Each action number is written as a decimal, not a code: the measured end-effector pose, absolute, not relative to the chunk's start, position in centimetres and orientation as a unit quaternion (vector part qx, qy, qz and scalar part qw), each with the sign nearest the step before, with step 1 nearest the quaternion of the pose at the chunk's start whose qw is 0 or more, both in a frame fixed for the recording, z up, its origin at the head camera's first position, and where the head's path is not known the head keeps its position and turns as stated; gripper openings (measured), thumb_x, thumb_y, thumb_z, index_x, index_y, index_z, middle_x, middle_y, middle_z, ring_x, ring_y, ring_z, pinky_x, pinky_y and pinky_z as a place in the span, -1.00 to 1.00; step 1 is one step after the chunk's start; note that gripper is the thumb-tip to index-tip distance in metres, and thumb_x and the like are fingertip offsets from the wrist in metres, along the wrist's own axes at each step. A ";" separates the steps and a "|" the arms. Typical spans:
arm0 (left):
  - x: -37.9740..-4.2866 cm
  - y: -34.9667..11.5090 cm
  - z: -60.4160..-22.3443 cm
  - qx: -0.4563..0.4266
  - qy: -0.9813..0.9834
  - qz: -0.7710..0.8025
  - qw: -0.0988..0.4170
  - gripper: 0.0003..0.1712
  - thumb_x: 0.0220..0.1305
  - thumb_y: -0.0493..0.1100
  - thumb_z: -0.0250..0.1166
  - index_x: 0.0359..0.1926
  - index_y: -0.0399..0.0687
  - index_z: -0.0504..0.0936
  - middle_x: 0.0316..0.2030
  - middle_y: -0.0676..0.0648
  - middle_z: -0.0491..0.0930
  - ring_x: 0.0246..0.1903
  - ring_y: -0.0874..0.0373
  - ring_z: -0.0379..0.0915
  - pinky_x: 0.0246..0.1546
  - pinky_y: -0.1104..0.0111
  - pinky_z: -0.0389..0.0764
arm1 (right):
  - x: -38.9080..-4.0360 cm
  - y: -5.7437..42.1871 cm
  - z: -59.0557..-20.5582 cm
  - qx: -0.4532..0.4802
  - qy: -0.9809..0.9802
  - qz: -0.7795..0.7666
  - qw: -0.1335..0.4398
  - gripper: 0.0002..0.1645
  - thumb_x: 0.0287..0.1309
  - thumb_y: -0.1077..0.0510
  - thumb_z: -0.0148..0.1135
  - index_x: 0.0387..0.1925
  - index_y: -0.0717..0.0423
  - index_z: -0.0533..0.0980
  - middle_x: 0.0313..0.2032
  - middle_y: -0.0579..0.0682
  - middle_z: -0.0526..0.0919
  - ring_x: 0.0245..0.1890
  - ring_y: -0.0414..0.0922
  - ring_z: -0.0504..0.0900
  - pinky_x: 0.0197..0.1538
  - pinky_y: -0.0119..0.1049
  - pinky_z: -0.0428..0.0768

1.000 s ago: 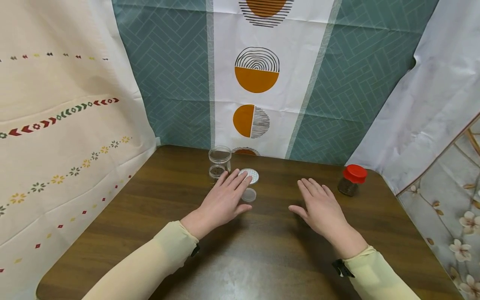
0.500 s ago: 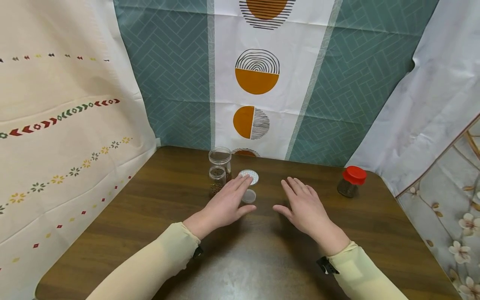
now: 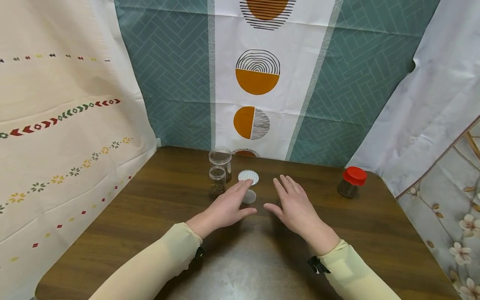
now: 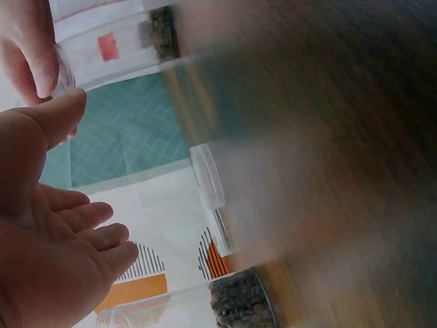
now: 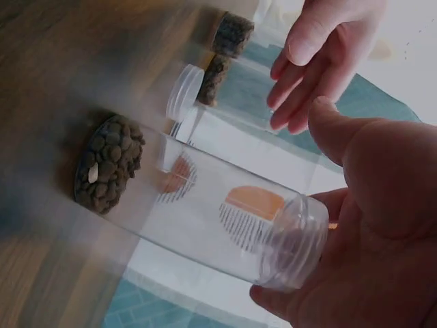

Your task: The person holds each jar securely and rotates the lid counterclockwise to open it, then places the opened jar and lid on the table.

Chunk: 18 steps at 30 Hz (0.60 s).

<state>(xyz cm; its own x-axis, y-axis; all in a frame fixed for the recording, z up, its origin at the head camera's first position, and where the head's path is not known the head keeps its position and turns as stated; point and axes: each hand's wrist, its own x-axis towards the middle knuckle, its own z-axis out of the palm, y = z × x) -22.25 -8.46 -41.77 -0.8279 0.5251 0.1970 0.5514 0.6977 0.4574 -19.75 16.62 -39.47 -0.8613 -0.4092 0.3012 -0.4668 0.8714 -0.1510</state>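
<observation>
My left hand [image 3: 223,206] hovers with fingers extended by two round lids, a clear one [image 3: 249,196] and a white patterned one [image 3: 248,176]. Close to its left stands a small clear jar [image 3: 217,183] of brown pellets, with a wider open jar [image 3: 220,156] behind. My right hand [image 3: 294,206] is stretched out, thumb spread. A clear threaded-mouth jar [image 5: 198,205] with brown pellets at its bottom stands under the palm in the right wrist view. The hand hides this jar in the head view. Whether palm or fingers touch its rim, I cannot tell.
A jar with a red top [image 3: 354,176] stands at the table's far right. The brown wooden table [image 3: 157,196] ends against a hanging patterned cloth [image 3: 180,83] at the back. More cloth hangs along both sides.
The right hand has come leftward, fingers straight, closer to the left hand. My left hand has shifted slightly right and back, uncovering more of the small jar and the patterned lid.
</observation>
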 end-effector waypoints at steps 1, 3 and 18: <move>-22.3 -8.5 -41.8 -0.291 -0.921 -0.258 0.022 0.06 0.52 0.12 0.48 0.75 -0.16 0.13 0.70 -0.23 0.17 0.65 -0.19 0.13 0.55 -0.10 0.31 | -19.7 16.6 -39.3 0.232 -0.957 0.113 0.135 0.05 0.46 -0.19 0.46 0.62 0.41 0.28 0.59 0.43 0.29 0.63 0.39 0.19 0.57 0.35 0.22; -22.4 -8.5 -41.8 -0.289 -0.921 -0.261 0.017 0.06 0.52 0.12 0.48 0.75 -0.15 0.12 0.70 -0.22 0.16 0.65 -0.18 0.14 0.55 -0.10 0.32 | -19.5 16.9 -39.0 0.239 -0.953 0.115 0.145 0.04 0.45 -0.17 0.48 0.60 0.43 0.31 0.59 0.40 0.32 0.63 0.37 0.21 0.58 0.34 0.23; -22.9 -7.1 -41.9 -0.300 -0.909 -0.290 -0.009 0.06 0.52 0.11 0.48 0.75 -0.17 0.12 0.69 -0.22 0.18 0.65 -0.13 0.14 0.57 -0.05 0.28 | -16.8 20.4 -37.9 0.244 -0.946 0.101 0.190 -0.06 0.34 -0.08 0.60 0.52 0.36 0.45 0.48 0.30 0.52 0.52 0.28 0.44 0.51 0.29 0.38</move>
